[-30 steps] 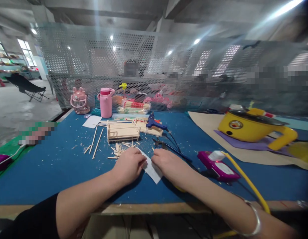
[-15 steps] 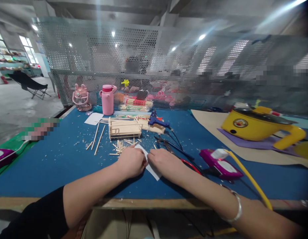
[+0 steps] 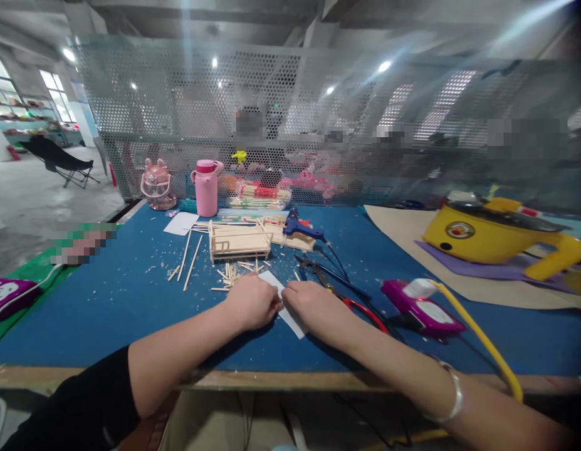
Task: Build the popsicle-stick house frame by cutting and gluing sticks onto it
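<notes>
A narrow white piece of paper [image 3: 294,323] lies slantwise between my hands, low over the blue tabletop. My left hand [image 3: 252,302] is closed on its left side, with the fingers curled in. From the right, my right hand [image 3: 314,308] pinches the paper, its fingertips close to those of the left. Anything else within the fingers is hidden. Just beyond are short cut wooden sticks [image 3: 230,275] and a small wooden stick frame [image 3: 240,243]. Pliers with red handles [image 3: 368,313] lie beside my right hand, and a blue glue gun [image 3: 297,227] rests behind them.
A pink bottle [image 3: 206,191] and a clear pink-lidded jug [image 3: 158,186] stand at the back left. To the right are a purple power socket [image 3: 424,308] with a yellow cable and a yellow electric pot [image 3: 482,235]. A perforated metal screen [image 3: 191,113] closes off the back.
The whole view has shifted slightly, so things appear a little further right. My hands keep nearly the same hold on the paper.
</notes>
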Demonstrator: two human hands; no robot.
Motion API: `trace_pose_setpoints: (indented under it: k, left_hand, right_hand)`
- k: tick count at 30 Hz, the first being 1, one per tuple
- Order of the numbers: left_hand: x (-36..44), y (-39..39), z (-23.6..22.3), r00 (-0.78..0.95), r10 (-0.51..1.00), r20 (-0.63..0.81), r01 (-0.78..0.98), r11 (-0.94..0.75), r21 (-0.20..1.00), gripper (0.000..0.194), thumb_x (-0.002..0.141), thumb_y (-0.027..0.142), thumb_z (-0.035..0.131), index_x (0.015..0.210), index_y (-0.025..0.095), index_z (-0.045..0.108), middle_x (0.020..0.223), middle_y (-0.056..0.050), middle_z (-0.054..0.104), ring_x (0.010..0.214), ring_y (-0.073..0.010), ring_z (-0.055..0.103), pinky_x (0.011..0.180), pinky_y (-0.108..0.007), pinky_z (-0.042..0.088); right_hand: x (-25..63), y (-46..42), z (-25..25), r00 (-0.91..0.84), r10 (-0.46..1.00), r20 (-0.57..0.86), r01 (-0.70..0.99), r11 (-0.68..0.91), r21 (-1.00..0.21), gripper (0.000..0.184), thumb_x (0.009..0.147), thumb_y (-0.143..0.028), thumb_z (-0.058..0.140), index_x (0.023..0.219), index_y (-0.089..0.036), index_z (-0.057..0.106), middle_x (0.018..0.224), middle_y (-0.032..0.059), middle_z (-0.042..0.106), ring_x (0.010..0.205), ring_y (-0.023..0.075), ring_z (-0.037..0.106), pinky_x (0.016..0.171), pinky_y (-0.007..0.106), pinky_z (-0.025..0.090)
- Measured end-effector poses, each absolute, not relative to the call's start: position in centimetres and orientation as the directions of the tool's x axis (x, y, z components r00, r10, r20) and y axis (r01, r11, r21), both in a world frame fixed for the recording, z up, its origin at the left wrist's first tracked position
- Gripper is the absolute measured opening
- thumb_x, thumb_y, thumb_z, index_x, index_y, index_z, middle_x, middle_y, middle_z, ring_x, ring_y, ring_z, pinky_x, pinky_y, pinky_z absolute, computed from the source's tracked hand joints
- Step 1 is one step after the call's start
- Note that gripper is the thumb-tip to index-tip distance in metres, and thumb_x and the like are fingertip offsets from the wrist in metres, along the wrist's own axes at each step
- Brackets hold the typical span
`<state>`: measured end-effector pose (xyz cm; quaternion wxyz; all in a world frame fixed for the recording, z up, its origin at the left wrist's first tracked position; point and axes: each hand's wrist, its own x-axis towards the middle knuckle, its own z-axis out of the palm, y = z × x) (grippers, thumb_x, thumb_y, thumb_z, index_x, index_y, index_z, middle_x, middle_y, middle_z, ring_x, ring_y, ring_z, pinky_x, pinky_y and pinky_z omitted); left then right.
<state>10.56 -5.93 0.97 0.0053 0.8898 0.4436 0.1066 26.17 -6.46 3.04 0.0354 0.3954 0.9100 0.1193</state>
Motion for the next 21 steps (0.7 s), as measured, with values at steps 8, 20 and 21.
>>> trace_pose_setpoints:
  k: [8,20,21]
  left_hand:
    - [10.4,-5.9,1.0,0.59,0.786,0.183,0.783,-0.613,0.106,0.029,0.082,0.033,0.043,0.074,0.016,0.066,0.074,-0.009,0.07,0.071,-0.0219,0.065,0.087,-0.039,0.042]
    - [10.3,-5.9,1.1,0.588,0.787,0.187,0.784,-0.611,0.109,0.027,0.082,0.033,0.045,0.076,0.017,0.066,0.073,-0.01,0.069,0.071,-0.0216,0.065,0.085,-0.039,0.042]
    - [10.3,-5.9,1.1,0.59,0.786,0.185,0.783,-0.613,0.106,0.027,0.081,0.033,0.045,0.076,0.017,0.066,0.072,-0.01,0.069,0.071,-0.0218,0.065,0.084,-0.039,0.043]
  right_hand:
    - [25.6,-7.1,3.6,-0.684,0.729,-0.031,0.696,0.665,0.273,0.017,0.082,-0.006,0.047,0.077,-0.011,0.063,0.077,0.0092,0.063,0.072,0.0202,0.06,0.061,0.029,0.037]
    - [24.8,-7.4,3.8,-0.592,0.803,-0.063,0.77,0.587,0.252,0.021,0.08,-0.004,0.044,0.079,-0.012,0.064,0.08,0.0105,0.064,0.074,0.022,0.061,0.062,0.029,0.039]
    - [24.8,-7.4,3.8,-0.585,0.807,-0.081,0.773,0.585,0.245,0.022,0.079,-0.002,0.044,0.078,-0.011,0.064,0.079,0.0104,0.064,0.073,0.022,0.061,0.062,0.029,0.038]
